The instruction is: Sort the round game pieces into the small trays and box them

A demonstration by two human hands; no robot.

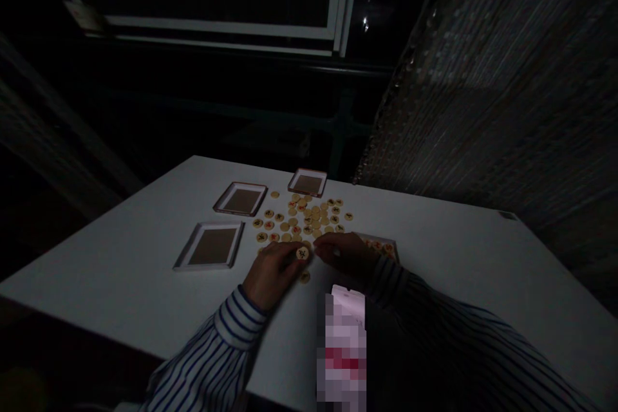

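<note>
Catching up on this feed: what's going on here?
A person is handling Chinese chess pieces at a white table. The left hand pinches a piece with a black character; the right hand is close beside it, and whether it holds anything is unclear. Loose pieces, some showing red or black characters, lie beyond the hands. A shallow box beside the right hand holds red-marked pieces.

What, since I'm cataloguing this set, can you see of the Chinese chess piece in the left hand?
The Chinese chess piece is a pale round disc, wood-like, with a dark character too small to read surely. The left hand pinches it between thumb and fingers, its marked face towards the camera, held over the white table. The right hand is close by, apparently not touching it.
</note>
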